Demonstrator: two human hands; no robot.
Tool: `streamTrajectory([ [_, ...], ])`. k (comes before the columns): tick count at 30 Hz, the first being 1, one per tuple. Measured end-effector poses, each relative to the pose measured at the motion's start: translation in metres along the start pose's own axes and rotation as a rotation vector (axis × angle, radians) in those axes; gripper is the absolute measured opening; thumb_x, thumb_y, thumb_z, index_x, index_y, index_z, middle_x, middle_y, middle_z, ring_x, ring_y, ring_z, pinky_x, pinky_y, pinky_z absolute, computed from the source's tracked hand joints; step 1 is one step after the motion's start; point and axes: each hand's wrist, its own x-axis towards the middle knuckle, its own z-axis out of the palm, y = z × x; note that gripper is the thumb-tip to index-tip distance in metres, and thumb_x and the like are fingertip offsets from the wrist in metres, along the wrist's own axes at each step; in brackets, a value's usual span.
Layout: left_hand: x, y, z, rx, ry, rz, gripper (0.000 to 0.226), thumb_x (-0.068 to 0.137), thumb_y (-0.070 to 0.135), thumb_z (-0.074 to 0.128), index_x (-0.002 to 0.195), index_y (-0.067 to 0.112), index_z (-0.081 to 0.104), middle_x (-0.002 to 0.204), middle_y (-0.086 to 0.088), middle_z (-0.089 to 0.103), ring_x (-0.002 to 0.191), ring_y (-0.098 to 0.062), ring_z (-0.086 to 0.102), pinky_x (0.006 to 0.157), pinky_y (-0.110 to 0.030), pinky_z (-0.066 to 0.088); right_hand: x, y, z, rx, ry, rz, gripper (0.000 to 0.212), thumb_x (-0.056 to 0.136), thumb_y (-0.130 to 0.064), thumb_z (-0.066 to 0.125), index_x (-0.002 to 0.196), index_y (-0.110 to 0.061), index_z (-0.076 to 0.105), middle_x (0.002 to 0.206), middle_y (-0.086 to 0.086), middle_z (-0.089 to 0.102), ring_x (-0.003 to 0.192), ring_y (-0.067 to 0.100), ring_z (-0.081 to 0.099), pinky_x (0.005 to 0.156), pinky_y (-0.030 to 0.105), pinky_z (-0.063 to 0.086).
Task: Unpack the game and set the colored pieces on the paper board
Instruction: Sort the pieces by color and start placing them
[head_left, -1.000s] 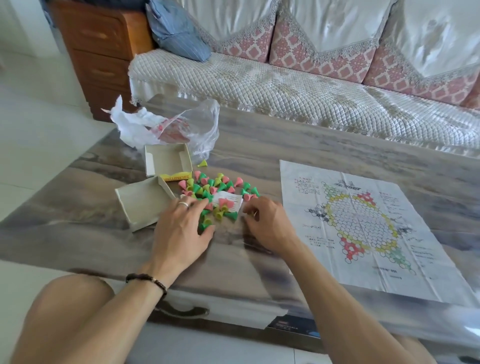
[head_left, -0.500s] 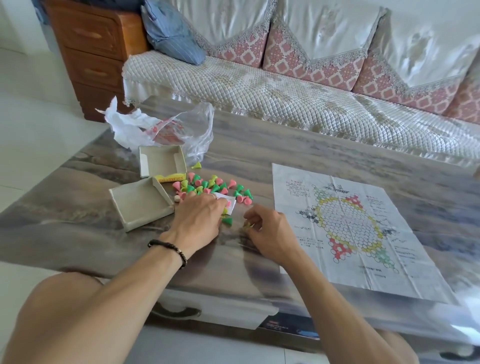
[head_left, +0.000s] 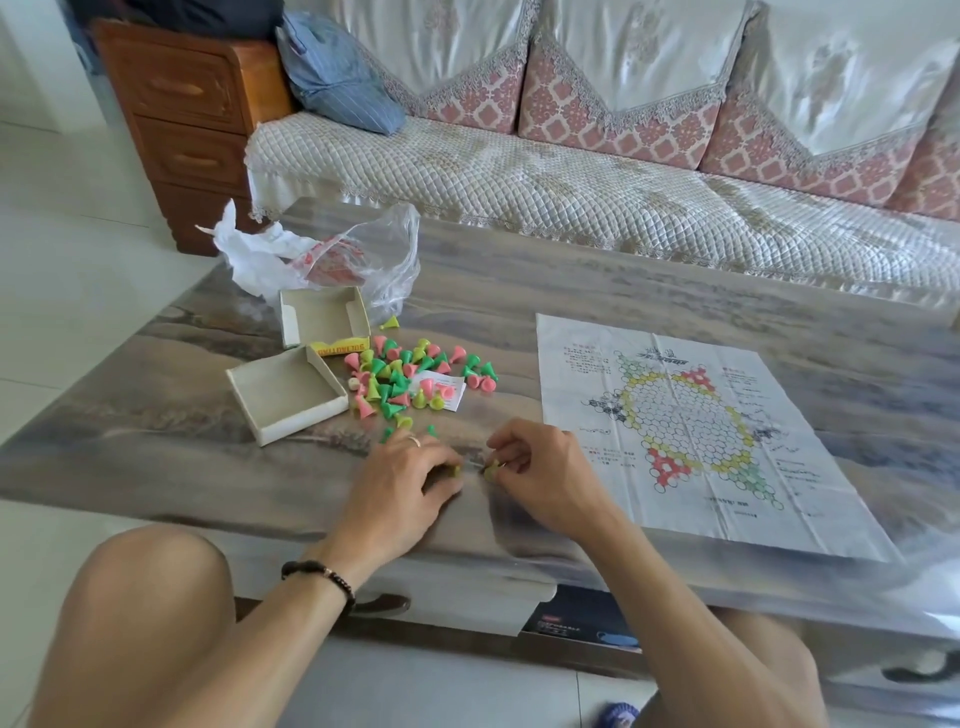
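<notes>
On the table (head_left: 571, 291), both hands sit near the front edge: the left hand (head_left: 410, 480) and right hand (head_left: 540, 475) each pinch a yellow-green piece. The colored pieces (head_left: 415, 376) lie heaped beside two open box halves (head_left: 306, 364), left of the paper board (head_left: 691, 426).

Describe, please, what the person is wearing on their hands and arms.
Both forearms are bare, with no sleeves in view. The left hand has a plain pale ring on one finger and a dark beaded bracelet at the wrist. The right hand shows no jewellery.

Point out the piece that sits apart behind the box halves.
The lone yellow piece beside the farther box half, by the plastic bag, away from the pile.
</notes>
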Motion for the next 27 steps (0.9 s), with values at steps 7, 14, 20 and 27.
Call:
streamTrajectory([
  [7, 0.002, -0.003, -0.009, -0.007, -0.037, 0.01, 0.031, 0.081, 0.043, 0.071, 0.103, 0.023, 0.072, 0.097, 0.009, 0.064, 0.093, -0.01, 0.054, 0.081, -0.032, 0.047, 0.001, -0.01, -0.004, 0.097, -0.062, -0.014, 0.033, 0.075, -0.007, 0.062, 0.105, -0.02, 0.065, 0.087, -0.009, 0.072, 0.076, 0.001, 0.065, 0.07, 0.012, 0.05],
  [14, 0.017, -0.027, -0.037, 0.029, 0.109, -0.101, 0.03, 0.086, 0.021, 0.066, 0.116, 0.021, 0.066, 0.1, 0.006, 0.057, 0.083, -0.013, 0.059, 0.073, -0.031, 0.052, 0.056, -0.024, -0.002, -0.067, 0.037, -0.042, 0.026, 0.084, -0.013, 0.058, 0.106, -0.018, 0.07, 0.089, -0.007, 0.07, 0.08, 0.008, 0.063, 0.078, 0.024, 0.05],
  [20, 0.032, -0.033, -0.036, 0.199, 0.036, -0.062, 0.025, 0.089, 0.027, 0.061, 0.111, 0.035, 0.07, 0.091, 0.0, 0.062, 0.09, -0.023, 0.06, 0.075, -0.034, 0.05, 0.102, -0.053, 0.028, -0.441, -0.166, -0.274, 0.031, 0.085, -0.02, 0.06, 0.115, -0.025, 0.065, 0.111, 0.004, 0.062, 0.094, 0.024, 0.06, 0.081, 0.039, 0.051],
  [27, 0.045, -0.031, -0.037, 0.301, 0.092, 0.03, 0.019, 0.073, 0.017, 0.079, 0.089, 0.027, 0.077, 0.073, -0.003, 0.071, 0.074, -0.029, 0.063, 0.064, -0.032, 0.035, 0.108, -0.044, 0.035, -0.444, -0.12, -0.321, 0.013, 0.079, -0.016, 0.067, 0.09, -0.013, 0.073, 0.088, 0.01, 0.069, 0.083, 0.032, 0.06, 0.072, 0.04, 0.052],
])
